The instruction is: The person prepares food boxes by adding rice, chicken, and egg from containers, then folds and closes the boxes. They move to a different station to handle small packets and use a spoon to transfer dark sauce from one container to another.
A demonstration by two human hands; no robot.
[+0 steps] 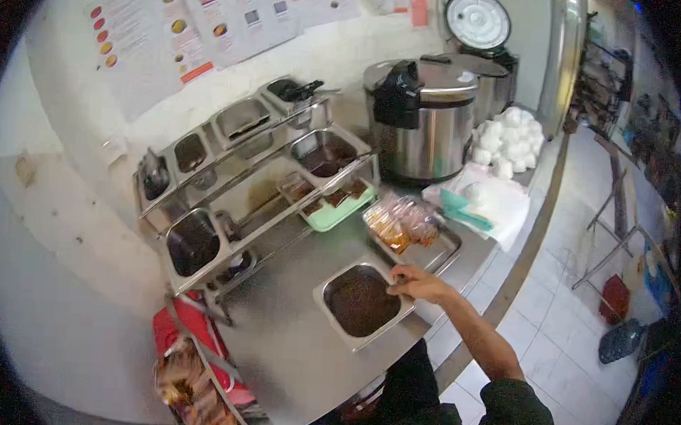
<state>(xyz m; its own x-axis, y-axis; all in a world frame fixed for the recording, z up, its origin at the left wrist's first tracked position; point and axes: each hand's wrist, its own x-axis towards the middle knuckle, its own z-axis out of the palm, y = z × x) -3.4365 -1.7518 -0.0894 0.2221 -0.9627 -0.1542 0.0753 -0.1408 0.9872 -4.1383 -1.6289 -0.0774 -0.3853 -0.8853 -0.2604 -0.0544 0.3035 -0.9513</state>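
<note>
My right hand (419,284) reaches in from the lower right, its fingers closed at the right rim of a metal food pan (341,330). Dark brown contents (362,301) fill the lower part of this pan, which is at the near part of the steel counter (273,361). Just beyond the hand lies a metal tray (435,256) with plastic-wrapped orange-brown food (401,223) on it. My left hand is out of view.
A two-level rack (263,236) of metal pans lines the wall. Behind stand a large steel cooker (427,133), a pile of white wrapped balls (508,140) and a teal scoop (466,210) on a cloth. A pan of browned food (196,392) sits at lower left.
</note>
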